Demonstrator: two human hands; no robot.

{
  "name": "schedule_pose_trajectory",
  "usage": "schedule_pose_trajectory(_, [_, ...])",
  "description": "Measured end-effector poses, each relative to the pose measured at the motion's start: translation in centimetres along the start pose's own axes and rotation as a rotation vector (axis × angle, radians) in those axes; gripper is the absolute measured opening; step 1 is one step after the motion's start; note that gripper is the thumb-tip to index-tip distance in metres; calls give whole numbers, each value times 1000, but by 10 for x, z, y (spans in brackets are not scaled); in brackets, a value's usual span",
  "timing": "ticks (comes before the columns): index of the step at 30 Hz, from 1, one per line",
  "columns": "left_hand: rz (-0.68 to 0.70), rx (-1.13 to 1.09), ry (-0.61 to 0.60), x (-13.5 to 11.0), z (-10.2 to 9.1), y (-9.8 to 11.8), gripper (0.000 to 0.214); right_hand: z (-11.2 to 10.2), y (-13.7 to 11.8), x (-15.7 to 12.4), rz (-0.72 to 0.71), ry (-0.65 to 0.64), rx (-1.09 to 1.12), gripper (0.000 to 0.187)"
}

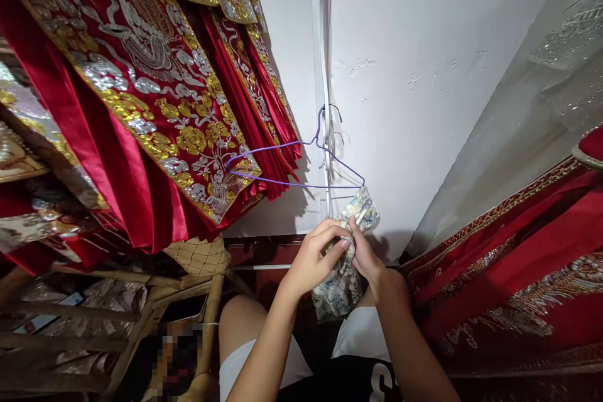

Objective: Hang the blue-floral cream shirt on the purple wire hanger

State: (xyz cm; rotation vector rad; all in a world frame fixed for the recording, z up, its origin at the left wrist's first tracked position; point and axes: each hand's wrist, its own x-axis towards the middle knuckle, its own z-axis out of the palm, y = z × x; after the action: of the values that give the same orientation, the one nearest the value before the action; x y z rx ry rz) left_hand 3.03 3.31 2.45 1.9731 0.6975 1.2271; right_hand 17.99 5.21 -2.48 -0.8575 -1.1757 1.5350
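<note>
The left hand (313,259) and right hand (367,254) both grip a patterned cloth (335,295), its middle bunched, perhaps knotted, between them. Just above them hangs a purple wire hanger (339,187).

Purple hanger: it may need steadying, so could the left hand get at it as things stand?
Likely yes: nothing visible blocks the way from the left hand up to the purple hanger, though that hand is busy gripping the patterned cloth.
</note>
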Motion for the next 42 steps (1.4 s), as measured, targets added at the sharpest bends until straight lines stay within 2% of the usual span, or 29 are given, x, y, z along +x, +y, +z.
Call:
schedule_pose_trajectory(2, [36, 66, 54, 0, -4, -3, 31, 8, -18, 1, 43, -84, 82, 82])
schedule_pose_trajectory(4, [5, 17, 143, -1, -12, -15, 49, 11, -36, 0, 83, -183, 66, 71])
schedule_pose_trajectory(5, [-29, -29, 135, -2, -17, -23, 54, 10, -45, 0, 106, -230, 24, 60])
schedule_pose_trajectory(6, [-73, -68, 76, -5, -21, -32, 56, 8, -54, 0, 126, -268, -31, 48])
schedule_pose_trajectory(9, [-241, -72, -242, -15, -33, -52, 59, -1, -80, 7, 112, -301, -248, 21])
schedule_pose_trajectory(10, [-294, -35, -335, -19, -37, -55, 58, -4, -88, 13, 44, -268, -336, 14])
schedule_pose_trajectory(12, [-369, 125, -465, -26, -48, -56, 54, -12, -99, 31, -194, -119, -512, 3])
schedule_pose_trajectory(14, [-396, 388, -524, -32, -62, -49, 48, -21, -101, 56, -438, 79, -604, 16])
schedule_pose_trajectory(16, [-402, 629, -539, -37, -75, -38, 37, -30, -94, 81, -519, 224, -597, 32])
schedule_pose_trajectory(19, [-424, 774, -520, -42, -93, -25, 24, -46, -74, 105, -397, 244, -602, 31])
schedule_pose_trajectory(21, [-450, 826, -483, -43, -106, -22, 20, -57, -63, 106, -341, 211, -649, 23])
schedule_pose_trajectory(23, [-428, 886, -390, -37, -119, -25, 18, -67, -60, 97, -356, 204, -690, 20])
schedule_pose_trajectory(27, [-240, 825, -128, -9, -141, -31, 16, -79, -74, 67, -394, 217, -713, 17])
schedule_pose_trajectory(31, [-200, 593, -63, 22, -146, -24, 7, -75, -85, 45, -346, 230, -727, 15])
schedule_pose_trajectory(34, [-133, 561, -74, 35, -147, -19, 12, -69, -85, 37, -335, 219, -763, 14])
schedule_pose_trajectory(38, [-157, 735, -74, 34, -153, -21, 15, -69, -84, 35, -383, 277, -826, 14])
schedule_pose_trajectory(40, [-179, 768, -11, 31, -156, -21, 23, -71, -84, 36, -395, 323, -852, 12])
schedule_pose_trajectory(42, [-167, 707, 81, 29, -155, -17, 34, -70, -82, 38, -392, 336, -857, 12])
